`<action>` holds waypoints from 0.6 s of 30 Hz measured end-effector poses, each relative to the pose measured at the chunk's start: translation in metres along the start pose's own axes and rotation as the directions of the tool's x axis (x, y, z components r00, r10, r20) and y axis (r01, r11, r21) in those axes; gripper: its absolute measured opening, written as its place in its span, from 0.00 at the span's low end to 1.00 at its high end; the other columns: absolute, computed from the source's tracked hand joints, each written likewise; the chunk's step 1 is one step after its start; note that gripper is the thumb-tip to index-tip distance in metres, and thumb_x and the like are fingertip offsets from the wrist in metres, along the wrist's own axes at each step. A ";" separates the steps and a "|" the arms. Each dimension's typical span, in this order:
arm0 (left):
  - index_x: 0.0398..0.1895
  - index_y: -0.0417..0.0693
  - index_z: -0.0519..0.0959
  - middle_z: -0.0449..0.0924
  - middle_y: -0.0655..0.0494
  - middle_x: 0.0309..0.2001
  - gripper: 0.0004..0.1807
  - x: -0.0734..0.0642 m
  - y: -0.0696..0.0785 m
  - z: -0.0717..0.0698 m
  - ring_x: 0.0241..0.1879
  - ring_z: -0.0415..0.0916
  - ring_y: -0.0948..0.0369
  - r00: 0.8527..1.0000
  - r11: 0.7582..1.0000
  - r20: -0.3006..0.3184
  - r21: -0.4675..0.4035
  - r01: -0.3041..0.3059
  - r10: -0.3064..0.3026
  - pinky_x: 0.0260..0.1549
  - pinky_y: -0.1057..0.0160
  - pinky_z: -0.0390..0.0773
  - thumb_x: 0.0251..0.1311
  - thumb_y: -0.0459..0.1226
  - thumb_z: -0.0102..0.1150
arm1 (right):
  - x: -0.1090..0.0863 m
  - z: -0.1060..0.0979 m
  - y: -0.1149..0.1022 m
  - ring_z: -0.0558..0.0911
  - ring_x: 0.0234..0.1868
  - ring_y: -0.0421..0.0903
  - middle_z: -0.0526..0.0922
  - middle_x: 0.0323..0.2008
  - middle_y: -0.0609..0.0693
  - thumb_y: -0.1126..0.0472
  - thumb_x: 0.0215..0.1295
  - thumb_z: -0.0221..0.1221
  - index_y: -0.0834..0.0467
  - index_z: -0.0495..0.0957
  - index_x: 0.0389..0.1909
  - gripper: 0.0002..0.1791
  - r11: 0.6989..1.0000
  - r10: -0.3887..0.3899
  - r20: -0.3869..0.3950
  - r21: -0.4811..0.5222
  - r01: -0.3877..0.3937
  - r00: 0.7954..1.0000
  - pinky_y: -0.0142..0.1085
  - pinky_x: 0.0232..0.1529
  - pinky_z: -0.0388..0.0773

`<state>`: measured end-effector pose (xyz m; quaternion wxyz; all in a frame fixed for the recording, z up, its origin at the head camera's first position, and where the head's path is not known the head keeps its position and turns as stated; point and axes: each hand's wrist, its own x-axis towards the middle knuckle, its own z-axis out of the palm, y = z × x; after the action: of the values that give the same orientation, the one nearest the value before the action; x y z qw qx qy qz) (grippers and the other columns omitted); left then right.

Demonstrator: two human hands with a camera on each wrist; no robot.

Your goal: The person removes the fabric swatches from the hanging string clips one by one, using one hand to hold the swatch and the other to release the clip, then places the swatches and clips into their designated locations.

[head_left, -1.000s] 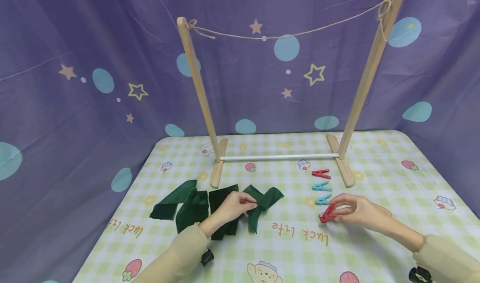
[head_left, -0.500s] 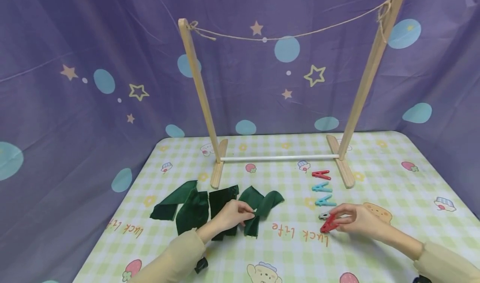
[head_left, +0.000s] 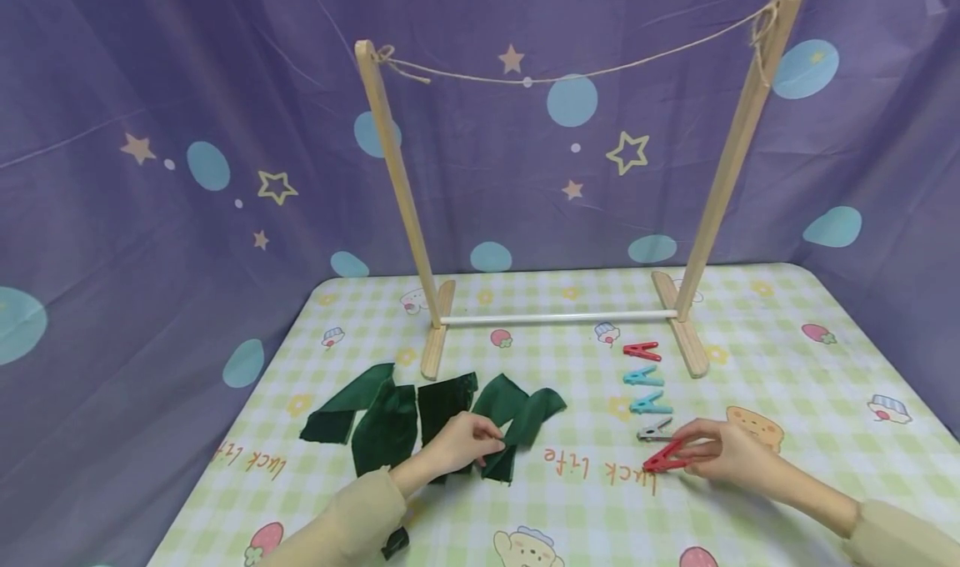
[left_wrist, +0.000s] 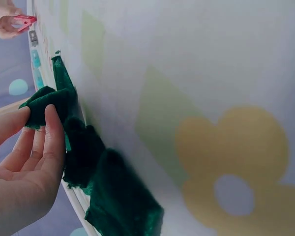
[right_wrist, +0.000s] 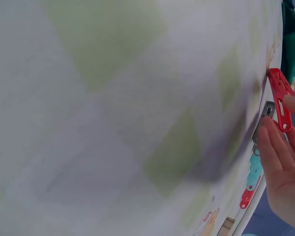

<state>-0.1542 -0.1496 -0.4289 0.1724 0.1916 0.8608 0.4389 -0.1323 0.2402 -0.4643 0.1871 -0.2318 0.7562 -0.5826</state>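
In the head view my left hand (head_left: 467, 442) pinches a dark green velvety cloth strip (head_left: 530, 417) between thumb and fingers. The left wrist view shows its folded edge (left_wrist: 44, 105) raised at the fingertips. More green cloth pieces (head_left: 386, 429) lie to the left, partly behind that hand. On the right, my right hand (head_left: 727, 452) holds a red clothespin (head_left: 664, 459) low over the table. Just beyond it lies a grey clothespin (head_left: 654, 431). Two light blue clothespins (head_left: 649, 402) and another red clothespin (head_left: 642, 351) continue that row away from me.
Behind these stands a wooden frame (head_left: 723, 175) with a twine line (head_left: 525, 79) sagging between its posts and a white rod (head_left: 555, 318) low down. A checked tablecloth (head_left: 585, 517) covers the table. A purple curtain (head_left: 465, 200) hangs at the back.
My right hand has drawn the red clothespin slightly toward me, uncovering the grey clothespin. My left hand has shifted a little left and nearer, and the green strip's end has moved with it.
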 end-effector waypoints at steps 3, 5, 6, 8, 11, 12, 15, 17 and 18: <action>0.32 0.33 0.79 0.79 0.46 0.24 0.08 0.000 -0.002 0.001 0.17 0.75 0.48 1.000 1.000 0.005 0.015 -0.004 0.004 0.17 0.60 0.76 0.52 0.31 0.58 | -0.003 0.001 0.000 0.81 0.38 0.42 0.73 0.42 0.73 0.69 0.49 0.62 0.76 0.69 0.44 0.22 0.995 0.022 -0.026 -0.100 -0.025 0.999 0.32 0.32 0.79; 0.32 0.33 0.79 0.79 0.46 0.24 0.08 -0.001 -0.003 0.001 0.17 0.75 0.49 1.000 1.000 0.006 0.021 -0.005 0.005 0.16 0.61 0.76 0.52 0.32 0.58 | -0.004 0.001 0.000 0.81 0.38 0.43 0.73 0.42 0.72 0.68 0.48 0.63 0.74 0.71 0.44 0.21 0.987 0.029 -0.043 -0.157 -0.035 0.999 0.32 0.30 0.79; 0.32 0.33 0.79 0.79 0.46 0.24 0.08 -0.001 -0.003 0.001 0.17 0.75 0.49 1.000 1.000 0.006 0.024 -0.004 0.004 0.16 0.61 0.76 0.52 0.32 0.58 | -0.005 0.002 0.000 0.81 0.38 0.43 0.74 0.42 0.71 0.68 0.48 0.63 0.73 0.72 0.43 0.21 0.981 0.030 -0.050 -0.188 -0.039 0.998 0.31 0.29 0.79; 0.32 0.33 0.80 0.80 0.46 0.24 0.08 -0.002 -0.003 0.001 0.17 0.76 0.49 1.000 1.000 0.007 0.027 -0.002 0.002 0.16 0.61 0.76 0.52 0.32 0.58 | -0.005 0.002 0.000 0.81 0.37 0.43 0.75 0.41 0.69 0.67 0.47 0.64 0.71 0.73 0.43 0.21 0.970 0.031 -0.066 -0.238 -0.045 0.997 0.30 0.28 0.78; 0.32 0.34 0.80 0.80 0.46 0.25 0.07 -0.002 -0.002 0.000 0.18 0.76 0.49 1.000 1.000 0.011 0.016 0.001 -0.001 0.17 0.60 0.76 0.52 0.32 0.58 | -0.006 0.002 -0.001 0.81 0.37 0.43 0.78 0.40 0.65 0.66 0.45 0.65 0.69 0.74 0.42 0.21 0.950 0.037 -0.085 -0.307 -0.062 0.996 0.29 0.28 0.77; 0.32 0.34 0.80 0.80 0.46 0.25 0.07 -0.002 -0.001 0.000 0.18 0.76 0.49 1.000 1.000 0.012 0.011 0.001 -0.001 0.17 0.59 0.76 0.52 0.32 0.58 | -0.006 0.002 -0.002 0.81 0.37 0.43 0.78 0.39 0.64 0.66 0.45 0.66 0.68 0.74 0.42 0.21 0.942 0.039 -0.091 -0.329 -0.067 0.995 0.28 0.29 0.77; 0.32 0.34 0.80 0.80 0.46 0.25 0.08 -0.002 -0.001 0.000 0.18 0.75 0.48 1.000 1.000 0.016 0.002 -0.001 0.001 0.17 0.58 0.76 0.53 0.32 0.58 | -0.006 0.002 -0.003 0.81 0.36 0.43 0.80 0.38 0.60 0.63 0.44 0.66 0.66 0.75 0.41 0.21 0.922 0.039 -0.106 -0.380 -0.077 0.994 0.28 0.31 0.77; 0.32 0.33 0.80 0.80 0.46 0.25 0.08 -0.002 -0.001 0.000 0.18 0.76 0.48 1.000 1.000 0.017 0.007 -0.002 0.002 0.17 0.59 0.76 0.53 0.31 0.58 | -0.007 0.003 -0.002 0.81 0.36 0.43 0.80 0.37 0.58 0.61 0.43 0.67 0.65 0.76 0.40 0.21 0.900 0.006 -0.123 -0.433 -0.059 0.992 0.28 0.32 0.77; 0.32 0.33 0.80 0.80 0.46 0.25 0.08 -0.001 -0.002 -0.001 0.18 0.76 0.49 1.000 1.000 0.016 0.011 -0.002 0.002 0.17 0.59 0.76 0.52 0.31 0.58 | -0.006 0.003 -0.002 0.81 0.37 0.42 0.81 0.37 0.57 0.60 0.43 0.68 0.64 0.77 0.39 0.21 0.885 -0.020 -0.133 -0.464 -0.045 0.991 0.29 0.33 0.77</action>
<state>-0.1536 -0.1515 -0.4296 0.1778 0.1968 0.8615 0.4330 -0.1254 0.2414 -0.4633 0.0786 -0.2255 0.8863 -0.3969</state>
